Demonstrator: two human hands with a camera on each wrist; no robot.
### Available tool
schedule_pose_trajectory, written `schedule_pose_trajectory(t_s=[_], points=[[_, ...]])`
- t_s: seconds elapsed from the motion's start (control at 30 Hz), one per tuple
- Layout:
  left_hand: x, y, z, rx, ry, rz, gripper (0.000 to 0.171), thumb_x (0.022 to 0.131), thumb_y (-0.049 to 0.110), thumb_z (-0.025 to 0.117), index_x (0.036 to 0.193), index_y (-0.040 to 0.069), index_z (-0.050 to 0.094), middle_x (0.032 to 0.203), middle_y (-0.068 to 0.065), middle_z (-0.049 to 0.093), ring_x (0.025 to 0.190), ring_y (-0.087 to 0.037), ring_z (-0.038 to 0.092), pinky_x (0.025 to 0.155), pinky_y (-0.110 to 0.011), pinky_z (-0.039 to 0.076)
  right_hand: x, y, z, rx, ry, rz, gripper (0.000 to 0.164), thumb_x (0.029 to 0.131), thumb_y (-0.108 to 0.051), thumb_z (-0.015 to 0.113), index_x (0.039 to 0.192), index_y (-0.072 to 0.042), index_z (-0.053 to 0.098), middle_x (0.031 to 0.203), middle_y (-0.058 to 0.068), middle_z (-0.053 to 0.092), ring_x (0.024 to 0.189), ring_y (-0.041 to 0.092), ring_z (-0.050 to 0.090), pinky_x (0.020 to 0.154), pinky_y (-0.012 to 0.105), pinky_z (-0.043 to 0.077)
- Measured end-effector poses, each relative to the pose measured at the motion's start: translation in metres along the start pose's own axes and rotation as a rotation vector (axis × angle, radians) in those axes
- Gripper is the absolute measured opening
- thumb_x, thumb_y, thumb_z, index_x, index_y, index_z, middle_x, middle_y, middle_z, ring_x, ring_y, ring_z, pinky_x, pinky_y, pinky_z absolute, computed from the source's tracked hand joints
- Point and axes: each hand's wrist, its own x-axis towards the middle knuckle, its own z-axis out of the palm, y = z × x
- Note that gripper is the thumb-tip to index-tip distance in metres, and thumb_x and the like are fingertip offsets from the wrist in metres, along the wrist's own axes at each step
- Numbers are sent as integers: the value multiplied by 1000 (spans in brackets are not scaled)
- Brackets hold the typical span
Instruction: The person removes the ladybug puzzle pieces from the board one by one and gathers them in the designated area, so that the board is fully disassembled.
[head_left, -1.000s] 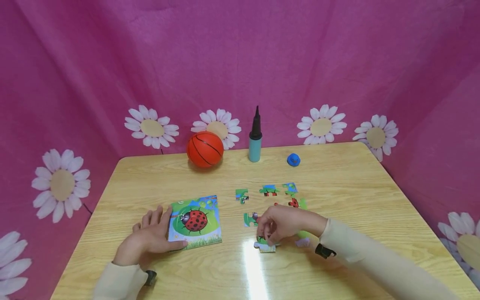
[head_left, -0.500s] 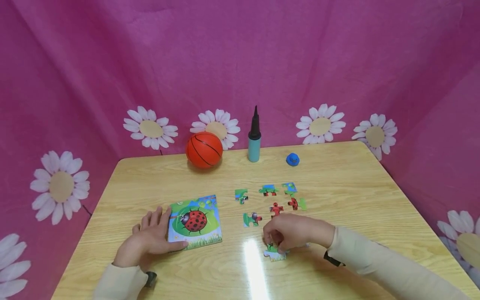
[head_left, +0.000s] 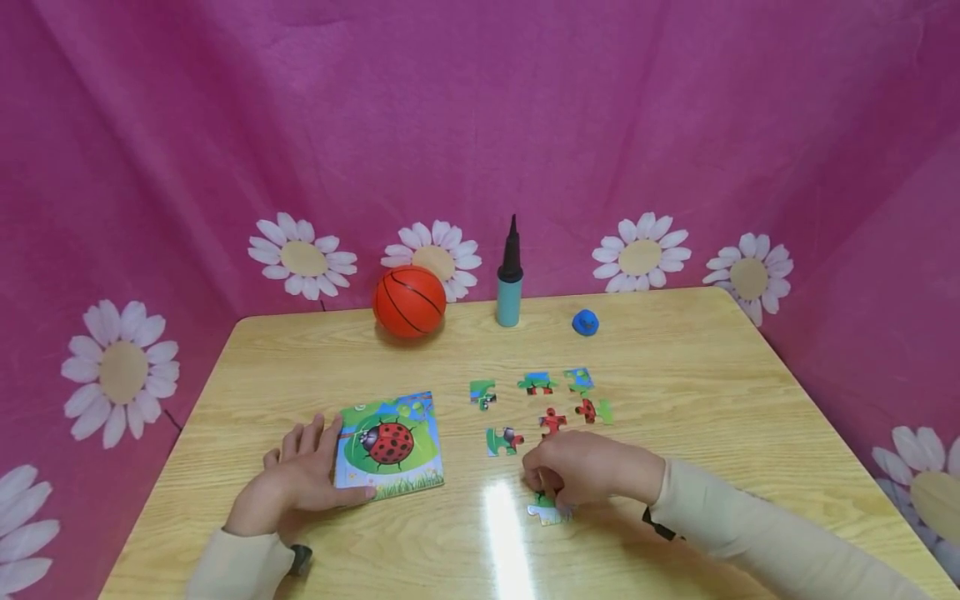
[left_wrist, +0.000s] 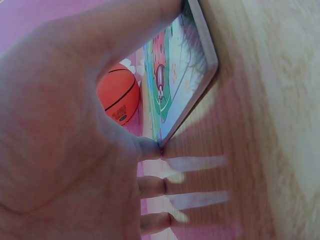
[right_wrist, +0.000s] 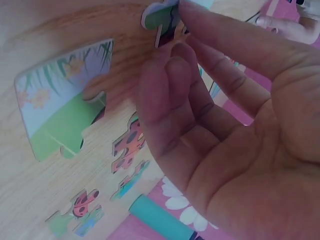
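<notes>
A square ladybug picture board (head_left: 390, 446) lies on the table at the left. My left hand (head_left: 292, 483) rests against it, thumb along the near edge and index fingertip at a corner, the other fingers fairly straight. My right hand (head_left: 581, 467) pinches a jigsaw puzzle piece (head_left: 546, 513) between thumb and fingertips, low over or on the table; I cannot tell which. The right wrist view shows this puzzle piece (right_wrist: 159, 20) partly covered by the fingers. A corner piece with grass and flowers (right_wrist: 65, 97) lies near that hand, hidden behind it in the head view.
Several loose puzzle pieces lie beyond my right hand, among them a red one (head_left: 553, 421) and a ladybug-head one (head_left: 504, 441). Along the back stand an orange basketball (head_left: 409, 302), a teal-and-black hand pump (head_left: 509, 300) and a small blue duck (head_left: 586, 322).
My right hand has moved a little right and nearer with the pinched puzzle piece, then stayed almost in place. The red piece behind it has come into view. My left hand has not moved.
</notes>
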Motion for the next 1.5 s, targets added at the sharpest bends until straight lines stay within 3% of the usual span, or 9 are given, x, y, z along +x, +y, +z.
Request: schedule_pose_trajectory(t_s=[0.2, 0.4, 0.6, 0.67, 0.77, 1.03, 1.27, 1.37, 1.5], points=[[-1, 0, 2, -6, 7, 9, 149, 62, 94, 71, 168, 4, 15, 173, -30, 6, 154, -60, 5, 113, -87, 7, 5, 8, -2, 2, 50, -115, 17, 90, -13, 83, 85, -19, 67, 72, -14, 56, 65, -3, 44, 63, 17, 40], [-1, 1, 3, -4, 8, 3, 150, 61, 95, 71, 167, 4, 16, 173, -30, 7, 154, -59, 7, 113, -87, 7, 22, 9, -3, 66, 122, -177, 5, 98, -20, 76, 97, -15, 74, 81, -11, 67, 68, -4, 52, 66, 15, 46], [0, 0, -1, 13, 16, 6, 151, 60, 95, 71, 167, 4, 16, 172, -30, 8, 153, -59, 9, 112, -87, 10, 53, -10, -13, 69, 181, -185, 35, 101, -32, 72, 124, -5, 74, 116, 5, 77, 100, 14, 70, 89, 27, 57], [0, 0, -1, 14, 15, 5, 152, 59, 95, 72, 167, 4, 16, 172, -30, 8, 152, -59, 9, 113, -87, 10, 65, -21, -16, 59, 191, -186, 41, 101, -34, 72, 130, -5, 72, 128, 8, 75, 117, 21, 70, 101, 34, 56], [1, 0, 0, 13, 11, 0, 152, 59, 95, 72, 167, 4, 16, 172, -30, 8, 152, -59, 9, 113, -87, 9, 79, -37, -20, 42, 188, -198, 43, 101, -33, 72, 134, -5, 70, 133, 8, 73, 124, 22, 68, 108, 37, 54], [2, 1, 1, 17, 6, -2, 152, 60, 96, 71, 167, 3, 16, 172, -31, 8, 153, -61, 7, 113, -88, 8, 116, -66, -18, 10, 178, -277, 39, 100, -27, 73, 131, -4, 71, 125, 9, 76, 115, 23, 70, 103, 30, 54], [3, 0, 1, 32, 13, 12, 151, 61, 96, 70, 167, 2, 16, 172, -31, 9, 153, -61, 8, 112, -88, 10, 149, -86, -6, -18, 115, -293, 46, 99, -29, 73, 138, -5, 67, 122, 5, 75, 109, 13, 68, 93, 17, 50], [3, -1, 1, 35, 13, 20, 151, 61, 95, 71, 167, 2, 16, 172, -31, 9, 153, -61, 8, 111, -88, 10, 160, -96, 0, -78, 113, -332, 45, 99, -29, 73, 136, -4, 66, 111, 8, 74, 95, 12, 64, 83, 19, 48], [4, -3, 2, 41, 9, 27, 149, 63, 92, 73, 167, 2, 16, 171, -31, 9, 153, -60, 9, 110, -89, 12, 170, -112, 5, -157, 126, -354, 46, 100, -30, 72, 137, -5, 66, 115, 6, 76, 100, 10, 63, 93, 22, 49]])
